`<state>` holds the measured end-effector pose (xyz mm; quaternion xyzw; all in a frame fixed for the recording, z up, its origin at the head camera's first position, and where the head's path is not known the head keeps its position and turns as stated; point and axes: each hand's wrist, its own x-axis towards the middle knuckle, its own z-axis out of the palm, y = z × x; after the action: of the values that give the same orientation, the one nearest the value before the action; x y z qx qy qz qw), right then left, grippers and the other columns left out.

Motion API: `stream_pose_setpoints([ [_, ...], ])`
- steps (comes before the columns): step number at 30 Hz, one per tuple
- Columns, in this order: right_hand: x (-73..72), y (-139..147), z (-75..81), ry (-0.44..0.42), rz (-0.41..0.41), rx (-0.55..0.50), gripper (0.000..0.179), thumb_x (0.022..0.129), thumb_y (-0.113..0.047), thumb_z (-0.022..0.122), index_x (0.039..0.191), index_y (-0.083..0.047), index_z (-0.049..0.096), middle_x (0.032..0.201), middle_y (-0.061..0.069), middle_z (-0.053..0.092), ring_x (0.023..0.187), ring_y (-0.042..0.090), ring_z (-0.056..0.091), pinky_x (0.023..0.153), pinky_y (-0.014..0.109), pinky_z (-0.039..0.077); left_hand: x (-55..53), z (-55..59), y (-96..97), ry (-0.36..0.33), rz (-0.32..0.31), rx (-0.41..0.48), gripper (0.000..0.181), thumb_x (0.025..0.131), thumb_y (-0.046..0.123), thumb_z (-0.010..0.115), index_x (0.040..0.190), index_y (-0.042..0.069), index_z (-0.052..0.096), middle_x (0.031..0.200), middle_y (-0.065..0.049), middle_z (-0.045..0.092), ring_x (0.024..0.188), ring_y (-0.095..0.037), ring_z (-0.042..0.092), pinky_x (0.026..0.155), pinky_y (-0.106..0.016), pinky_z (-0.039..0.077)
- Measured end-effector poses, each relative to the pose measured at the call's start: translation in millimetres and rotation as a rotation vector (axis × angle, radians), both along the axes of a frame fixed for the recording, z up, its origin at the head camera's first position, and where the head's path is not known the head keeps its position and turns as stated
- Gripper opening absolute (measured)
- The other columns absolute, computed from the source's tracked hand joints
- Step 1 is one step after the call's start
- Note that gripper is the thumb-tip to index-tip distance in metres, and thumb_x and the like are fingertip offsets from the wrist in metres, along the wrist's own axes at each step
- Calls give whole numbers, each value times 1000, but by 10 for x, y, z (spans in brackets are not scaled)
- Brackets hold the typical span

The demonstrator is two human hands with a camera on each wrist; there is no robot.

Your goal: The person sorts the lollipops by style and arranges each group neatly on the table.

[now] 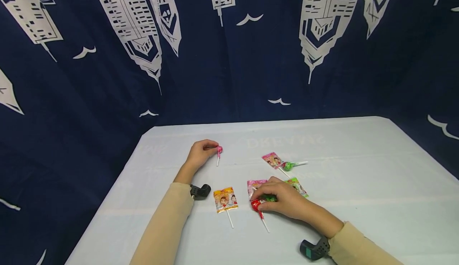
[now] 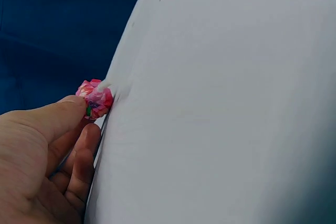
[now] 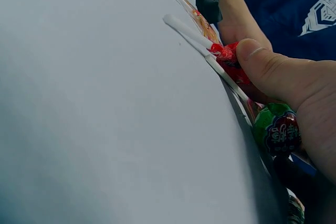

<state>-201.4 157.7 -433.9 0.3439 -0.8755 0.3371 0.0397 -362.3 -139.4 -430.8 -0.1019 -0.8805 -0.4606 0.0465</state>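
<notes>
At the table's far left, my left hand (image 1: 201,153) pinches a pink-wrapped round lollipop (image 1: 220,149) between thumb and fingers, its white stick pointing toward me. The left wrist view shows the same pink lollipop (image 2: 95,98) at the fingertips. My right hand (image 1: 281,197) grips a red-wrapped round lollipop (image 1: 256,205) by its head, stick toward the near edge. In the right wrist view the thumb presses on the red lollipop (image 3: 231,59). A green-and-dark round lollipop (image 3: 279,130) lies beneath that hand, partly hidden. Whether the hand touches it, I cannot tell.
An orange flat-packet lollipop (image 1: 226,200) lies between the hands. A pink packet (image 1: 255,185) and a green packet (image 1: 297,186) are partly covered by the right hand. Behind them lie another pink packet lollipop (image 1: 273,160) and a green round lollipop (image 1: 288,166). All rest on a white-covered table (image 1: 376,177).
</notes>
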Motion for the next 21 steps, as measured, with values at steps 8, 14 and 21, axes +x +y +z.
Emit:
stream_pose_setpoints([
  [8,9,-9,-2,-17,-1,5,22,84,-40,77,106,-36,73,105,-20,72,91,0,51,78,21,46,30,-61,-38,25,0,-7,21,90,18,74,111,14,75,108,-6,75,92,-17,63,82,-29,49],
  [14,16,-7,-9,-20,-10,11,22,85,-42,76,106,-37,73,104,-21,72,90,-1,51,77,21,46,55,-69,-47,44,-15,-6,23,90,14,74,113,13,75,107,-6,74,92,-17,63,82,-30,49],
  [21,14,2,-13,-18,-3,5,23,85,-44,75,106,-37,72,106,-21,72,90,0,51,78,21,46,46,-83,-37,76,-7,-10,23,89,12,74,112,13,75,107,-6,75,91,-17,63,82,-29,48],
])
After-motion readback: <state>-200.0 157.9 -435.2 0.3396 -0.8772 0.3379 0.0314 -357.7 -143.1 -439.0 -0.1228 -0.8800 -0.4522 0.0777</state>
